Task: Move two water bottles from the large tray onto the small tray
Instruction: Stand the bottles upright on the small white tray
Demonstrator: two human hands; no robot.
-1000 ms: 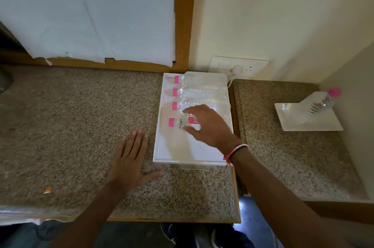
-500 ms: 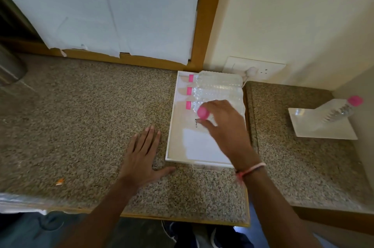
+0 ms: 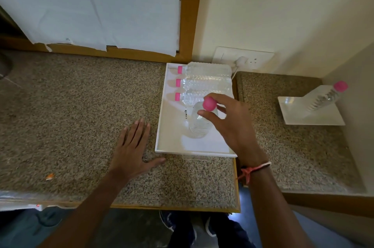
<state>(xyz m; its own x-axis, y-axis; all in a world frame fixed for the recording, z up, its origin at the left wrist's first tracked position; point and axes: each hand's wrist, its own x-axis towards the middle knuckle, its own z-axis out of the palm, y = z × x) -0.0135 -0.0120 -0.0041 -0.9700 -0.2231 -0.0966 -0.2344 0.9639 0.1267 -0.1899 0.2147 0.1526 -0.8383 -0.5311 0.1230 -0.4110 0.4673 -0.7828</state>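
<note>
A large white tray (image 3: 172, 126) lies on the granite counter with three clear, pink-capped bottles (image 3: 204, 84) lying on their sides at its far end. My right hand (image 3: 230, 124) grips a fourth clear bottle (image 3: 199, 126) near its pink cap, holding it upright over the tray's middle. On the counter just left of the tray my left hand (image 3: 133, 144) rests flat with fingers spread. A small white tray (image 3: 323, 118) sits on the lower counter at the right, and one pink-capped bottle (image 3: 325, 98) stands on it.
A wooden edge and a step down (image 3: 235, 94) separate the two counters. A wall socket with a plug (image 3: 242, 59) is behind the large tray. The side wall (image 3: 360, 106) stands close behind the small tray. A small orange scrap (image 3: 49, 176) lies at front left.
My right hand closed on the nearest lying bottle, turned it upright and lifted it above the tray. My left hand stayed flat on the counter.
</note>
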